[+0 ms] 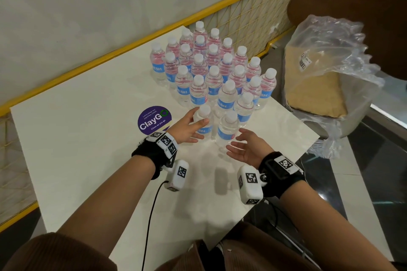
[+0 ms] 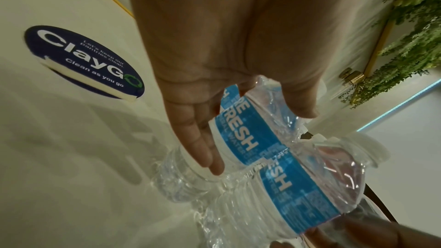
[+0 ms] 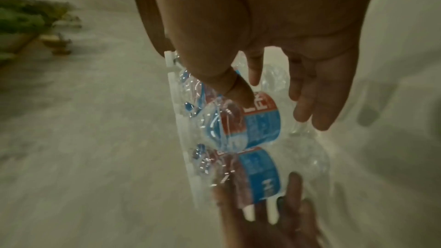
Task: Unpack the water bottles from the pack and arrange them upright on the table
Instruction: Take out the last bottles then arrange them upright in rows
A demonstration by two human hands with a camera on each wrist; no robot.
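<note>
Several clear water bottles (image 1: 211, 66) with white caps and blue labels stand upright in rows on the white table (image 1: 83, 143). The two nearest stand side by side. My left hand (image 1: 193, 120) cups the left one (image 1: 204, 114), fingers straight behind it and thumb on its front. In the left wrist view that bottle (image 2: 238, 135) sits between the thumb and fingers of my left hand (image 2: 260, 140). My right hand (image 1: 236, 141) hangs open, just clear of the right bottle (image 1: 229, 132). In the right wrist view my right hand (image 3: 281, 112) spreads over that bottle (image 3: 260, 125).
The torn plastic pack wrap (image 1: 330, 68) with its cardboard tray lies on a seat to the right of the table. A round purple sticker (image 1: 154, 120) sits left of my hands. A yellow railing (image 1: 132, 46) runs behind the table. The table's right edge (image 1: 308, 136) is near the bottles.
</note>
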